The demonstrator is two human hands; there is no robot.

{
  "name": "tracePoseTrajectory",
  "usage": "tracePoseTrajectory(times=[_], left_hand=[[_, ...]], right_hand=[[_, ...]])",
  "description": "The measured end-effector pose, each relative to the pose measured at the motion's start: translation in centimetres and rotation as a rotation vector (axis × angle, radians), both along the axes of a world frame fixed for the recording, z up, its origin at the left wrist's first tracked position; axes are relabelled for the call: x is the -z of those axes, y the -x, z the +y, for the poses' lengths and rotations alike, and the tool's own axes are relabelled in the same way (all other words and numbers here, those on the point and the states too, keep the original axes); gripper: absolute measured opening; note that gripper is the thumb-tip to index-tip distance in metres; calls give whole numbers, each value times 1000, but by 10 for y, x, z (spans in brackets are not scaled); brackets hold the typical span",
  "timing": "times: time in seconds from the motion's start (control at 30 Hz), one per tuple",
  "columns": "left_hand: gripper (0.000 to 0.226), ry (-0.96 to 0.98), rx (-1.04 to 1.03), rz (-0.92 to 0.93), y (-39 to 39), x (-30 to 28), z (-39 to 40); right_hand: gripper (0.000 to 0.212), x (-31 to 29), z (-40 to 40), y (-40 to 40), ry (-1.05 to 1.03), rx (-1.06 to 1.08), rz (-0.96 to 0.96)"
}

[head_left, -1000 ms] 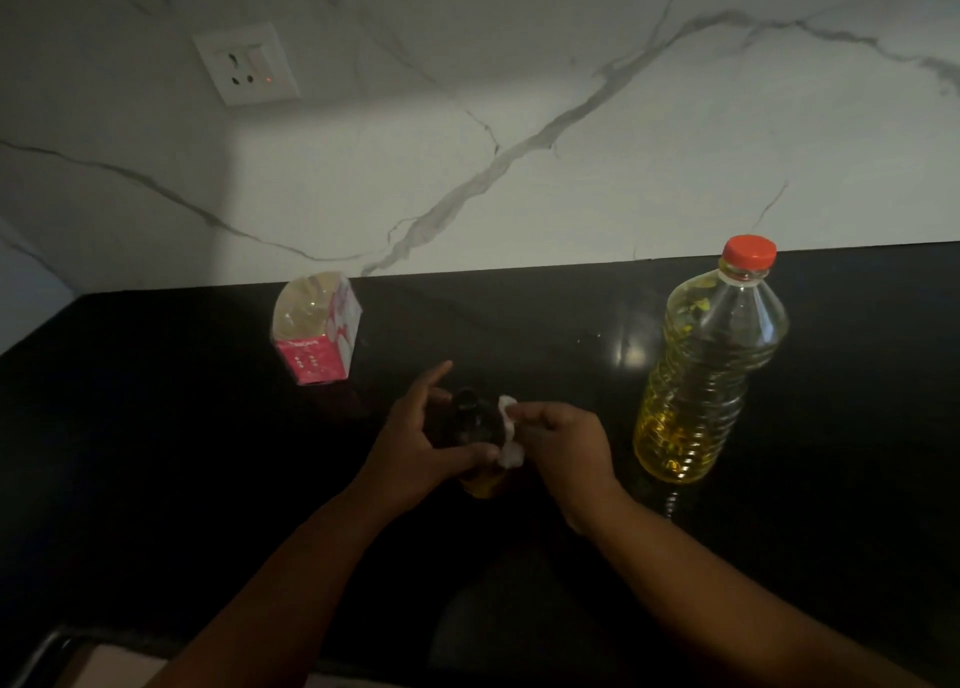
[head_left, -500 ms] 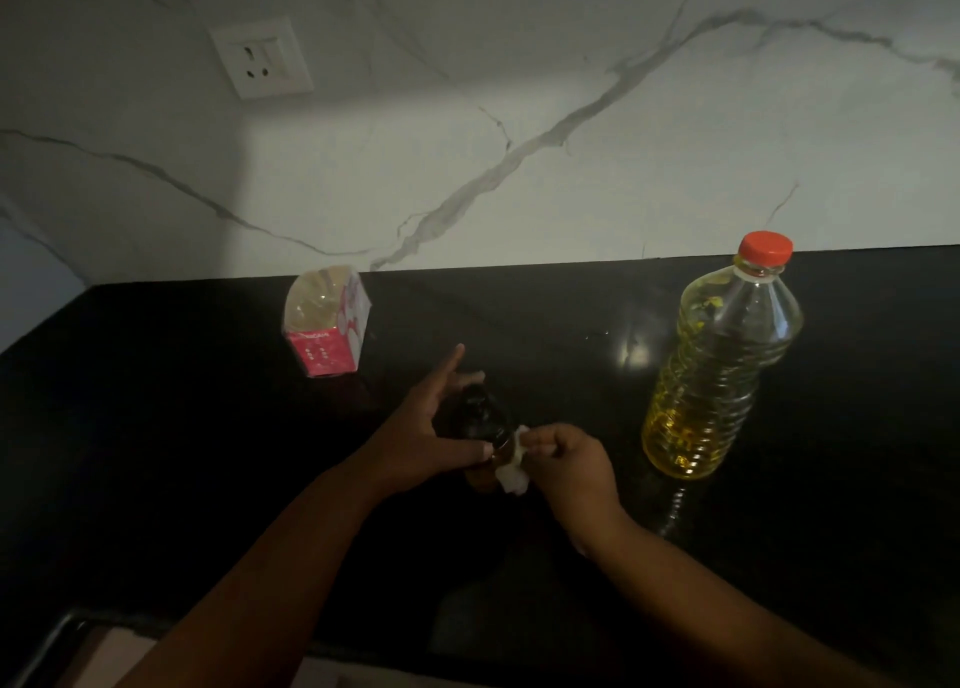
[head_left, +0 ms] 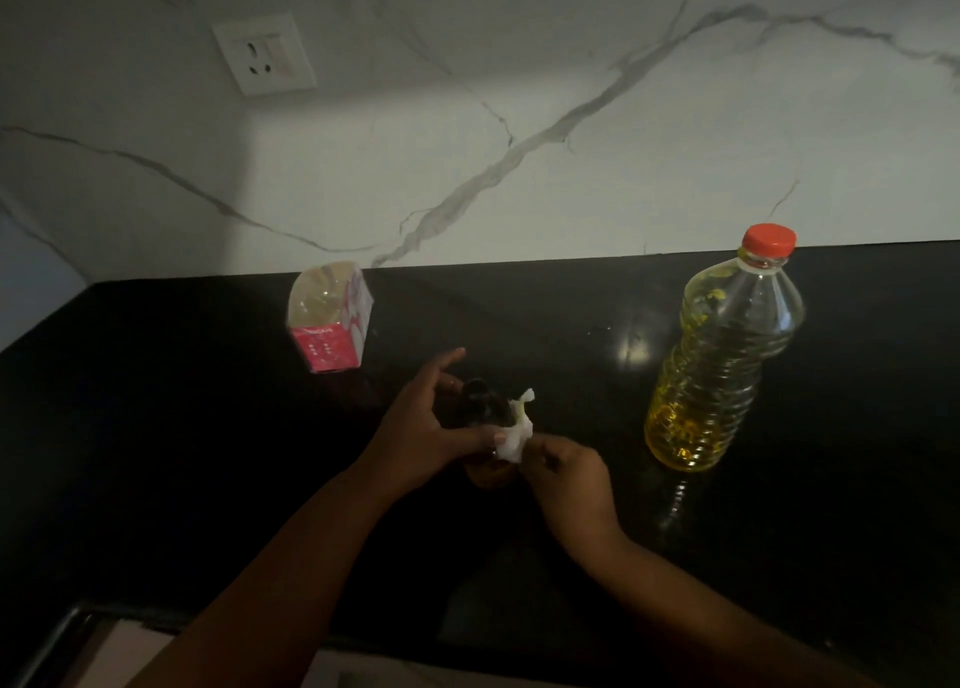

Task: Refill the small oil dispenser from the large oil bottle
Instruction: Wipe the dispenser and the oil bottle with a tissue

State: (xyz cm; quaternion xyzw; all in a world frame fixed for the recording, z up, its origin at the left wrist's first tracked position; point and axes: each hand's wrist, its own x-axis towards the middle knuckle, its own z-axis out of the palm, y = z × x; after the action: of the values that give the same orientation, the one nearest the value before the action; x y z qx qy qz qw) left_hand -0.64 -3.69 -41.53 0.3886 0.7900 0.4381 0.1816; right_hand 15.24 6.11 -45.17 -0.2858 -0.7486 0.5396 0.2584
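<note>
The small oil dispenser [head_left: 480,417] stands on the black table [head_left: 156,453] near the middle of the view, dark and hard to make out in the dim light. Its long axis looks roughly vertical, with the dark top toward the wall; which way any spout points cannot be told. The left hand [head_left: 421,427] grips it from the left, thumb laid across the front and forefinger stretched out toward the wall. The right hand [head_left: 566,472] is closed in a pinch on a crumpled white tissue [head_left: 514,433], which touches the dispenser's right side just beside the left thumb.

The large oil bottle [head_left: 719,360] stands upright well apart to the right, its long axis vertical, red cap [head_left: 769,239] on and toward the wall. It is clear ribbed plastic holding yellow oil; no label can be seen on it.

A pink and white carton [head_left: 332,318] with a clear window stands behind and to the left of the hands, near the wall. It bears small white print on its pink face, too blurred to read.

The table's back edge meets a white veined marble wall [head_left: 571,90] carrying a white socket [head_left: 264,53]. Bare dark surface lies between dispenser and bottle, and to the left of the left forearm. The front edge runs along the bottom of the view.
</note>
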Motion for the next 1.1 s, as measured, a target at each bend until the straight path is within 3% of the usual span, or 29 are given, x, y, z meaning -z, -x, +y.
tracePoseTrajectory(times=[0.1,0.23,0.37,0.47,0.73,0.9,1.0,1.1], left_hand=[[91,-6,6,6,0,1,0],[99,-14,8,0,0,1,0],[102,-6,17,-42,1,1,-3],[104,6,13,-44,2,0,-7],[95,42,52,-35,8,-3,-11],[93,108,184,-35,16,-17,-7],[94,120,283,-85,20,-23,-3],[107,180,296,-64,20,-20,-5]], right_hand=[[37,-10,0,4,81,-6,53],[63,-28,2,12,122,-23,192],[32,-27,-4,7,-17,-47,177],[30,-17,-3,3,-64,11,181],[22,19,-1,0,187,34,-132],[17,-13,6,16,447,131,113],[22,-23,7,18,392,118,190],[25,-9,0,11,263,110,86]])
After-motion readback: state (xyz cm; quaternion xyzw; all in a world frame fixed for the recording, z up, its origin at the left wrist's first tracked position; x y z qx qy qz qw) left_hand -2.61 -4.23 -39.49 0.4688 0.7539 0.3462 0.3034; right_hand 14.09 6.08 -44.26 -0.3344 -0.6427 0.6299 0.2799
